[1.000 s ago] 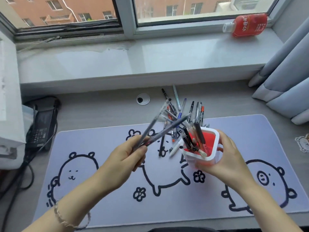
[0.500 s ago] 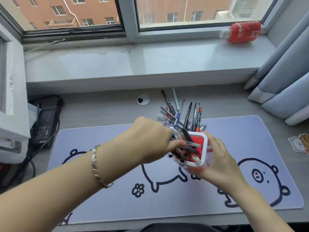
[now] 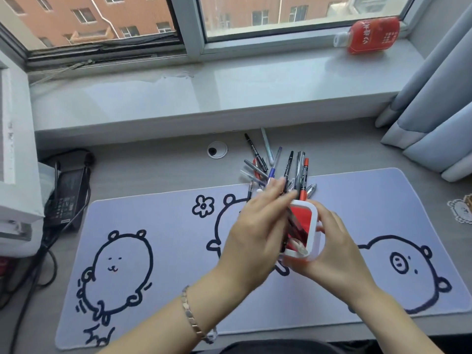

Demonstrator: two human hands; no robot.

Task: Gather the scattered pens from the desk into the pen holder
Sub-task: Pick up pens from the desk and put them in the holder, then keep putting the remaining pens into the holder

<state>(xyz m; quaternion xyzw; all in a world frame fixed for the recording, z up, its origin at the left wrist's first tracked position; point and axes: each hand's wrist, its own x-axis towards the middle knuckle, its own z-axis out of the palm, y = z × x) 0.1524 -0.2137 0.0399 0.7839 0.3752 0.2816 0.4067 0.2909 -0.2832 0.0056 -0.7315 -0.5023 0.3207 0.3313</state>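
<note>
The right hand [image 3: 337, 251] grips the white pen holder [image 3: 314, 238] (red inside) at the middle of the mat [image 3: 357, 200]. The left hand [image 3: 255, 233], fingers straight, rests on the pens [image 3: 293, 226] inside. Loose pens [image 3: 255, 152] lie just beyond.

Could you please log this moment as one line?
left hand: on pens in pen holder | right hand: grips pen holder | loose pens: on desk

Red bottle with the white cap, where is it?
In the head view, the red plastic bottle lies on its side on the pale windowsill at the far right, beside the grey curtain.
</note>
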